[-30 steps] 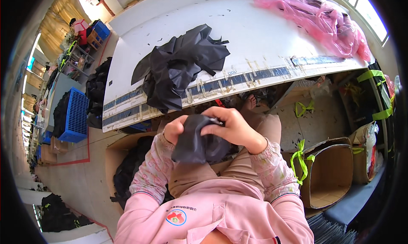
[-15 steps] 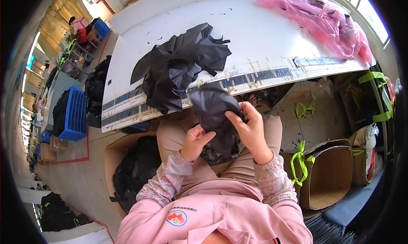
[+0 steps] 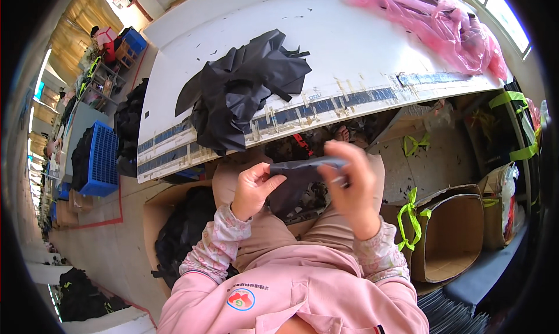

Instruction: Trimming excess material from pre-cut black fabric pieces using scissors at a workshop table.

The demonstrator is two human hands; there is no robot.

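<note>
A piece of thin black fabric hangs between my hands over my lap, its upper edge drawn out sideways. My left hand is closed, pinching the fabric's left end between thumb and fingers. At the other end, my right hand is bent round the fabric's edge, its fingers smeared by motion. A small dark thing shows within the right fingers, too blurred to name. Just beyond my left hand, a crumpled heap of black fabric pieces lies on the white table, partly over its taped front edge.
A cardboard box full of black fabric stands left of my legs. To the right is another cardboard box with a bright green tie. Pink plastic sheeting covers the table's far right. Farther left is a blue crate.
The fabric piece has dropped from its raised, spread position and now stretches sideways between my hands. My left hand shifted slightly left; my right hand moved slightly right and is now blurred.
</note>
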